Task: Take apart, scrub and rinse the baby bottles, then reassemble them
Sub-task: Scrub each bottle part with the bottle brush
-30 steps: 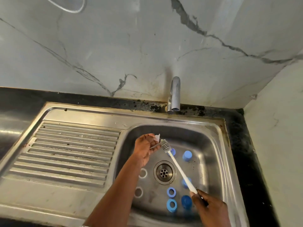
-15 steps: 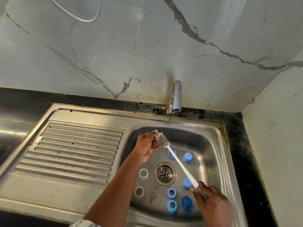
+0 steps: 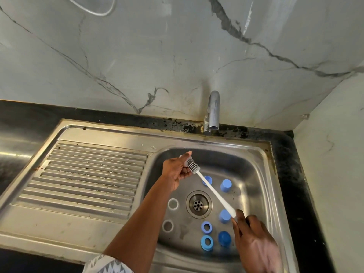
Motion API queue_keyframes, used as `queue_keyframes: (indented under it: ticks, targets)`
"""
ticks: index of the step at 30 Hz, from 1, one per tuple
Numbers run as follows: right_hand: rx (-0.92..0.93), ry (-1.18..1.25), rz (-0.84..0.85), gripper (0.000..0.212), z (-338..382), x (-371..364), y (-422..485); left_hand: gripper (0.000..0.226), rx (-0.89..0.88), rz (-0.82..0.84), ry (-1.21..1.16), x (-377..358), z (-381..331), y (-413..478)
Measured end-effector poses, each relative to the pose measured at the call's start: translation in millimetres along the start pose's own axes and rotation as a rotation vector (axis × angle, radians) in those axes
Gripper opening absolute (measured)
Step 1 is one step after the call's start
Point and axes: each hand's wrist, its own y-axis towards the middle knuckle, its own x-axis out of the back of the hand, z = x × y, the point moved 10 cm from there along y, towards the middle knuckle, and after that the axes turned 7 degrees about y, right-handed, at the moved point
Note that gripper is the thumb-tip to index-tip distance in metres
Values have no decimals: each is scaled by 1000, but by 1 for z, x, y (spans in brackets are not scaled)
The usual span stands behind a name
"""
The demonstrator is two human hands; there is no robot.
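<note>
- While the left hand (image 3: 176,171) curls its fingers and thumb round a small pale part (image 3: 185,160) (mostly hidden, so its kind cannot be told), the grey bristle head of the bottle brush (image 3: 214,192) lies against that part, above the rear left of the basin.
- Right hand (image 3: 254,247): fingers wrapped round the lower end of the brush's white handle, which slants up and to the left across the basin, passing just right of the drain (image 3: 199,203).
- Sink (image 3: 256,154): a steel basin with the drain at the middle of its floor and a ribbed drainboard (image 3: 88,174) on its left.
- Blue caps (image 3: 226,185): four on the basin floor right of the drain, two at the rear (one partly behind the handle) and two nearer the right hand.
- Blue rings (image 3: 206,227): two lying flat in front of the drain, one just behind the other.
- Clear rings (image 3: 173,203): two lying flat left of the drain, apart from each other.
- Tap (image 3: 212,113): set at the foot of the veined marble wall (image 3: 157,56), its spout above the basin's rear rim.
- Patterned sleeve (image 3: 106,265): visible at the bottom edge, on the left arm.
</note>
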Motion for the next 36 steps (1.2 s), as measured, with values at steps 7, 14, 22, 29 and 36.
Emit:
queue_keyframes:
  ticks: [7, 14, 22, 29, 36]
  targets:
    - [18, 20, 86, 39, 5, -12, 0, 31, 104, 34, -129, -4, 16, 1]
    - [-108, 125, 227, 35, 4, -18, 4, 18, 44, 89, -122, -12, 17, -1]
    - [-815, 818, 799, 34, -11, -57, -18, 26, 39, 198, -224, -21, 15, -8]
    - [-1296, 1637, 1172, 48, 35, -51, -46, 19, 22, 323, -441, -29, 18, -18]
    - [-982, 1137, 774, 26, -4, -67, -28, 19, 49, 312, -195, -23, 19, -7]
